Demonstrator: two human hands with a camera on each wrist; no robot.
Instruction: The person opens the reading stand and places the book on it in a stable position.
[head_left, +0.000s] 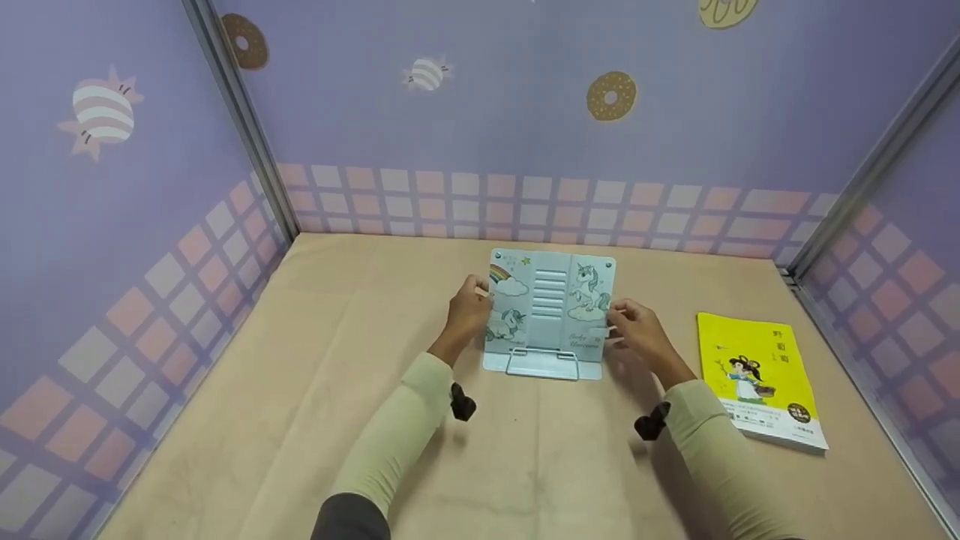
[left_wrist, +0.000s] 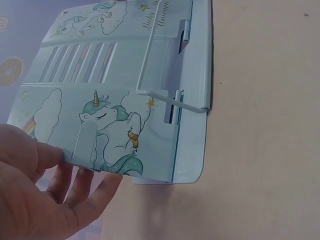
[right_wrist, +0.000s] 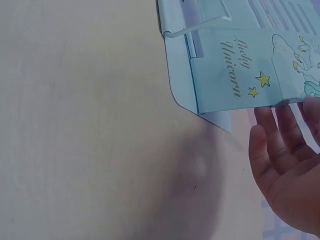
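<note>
A pale blue metal book stand (head_left: 550,300) with unicorn drawings stands tilted up on the table, its wire page holder (head_left: 543,364) at the lower front. My left hand (head_left: 466,311) holds the stand's left side edge. In the left wrist view, the left thumb lies along the front of the panel (left_wrist: 100,70) while the fingers (left_wrist: 82,187) reach behind it. At the opposite edge my right hand (head_left: 641,330) grips the stand. The right wrist view shows fingers (right_wrist: 287,122) going behind the panel near the printed lettering; the right thumb is partly cut off by the frame.
A yellow book (head_left: 757,375) with a drawn figure on its cover lies flat on the table, right of the right hand. Beige cloth covers the table (head_left: 337,337). Purple printed walls (head_left: 480,135) with metal corner posts (head_left: 247,120) enclose its back and sides.
</note>
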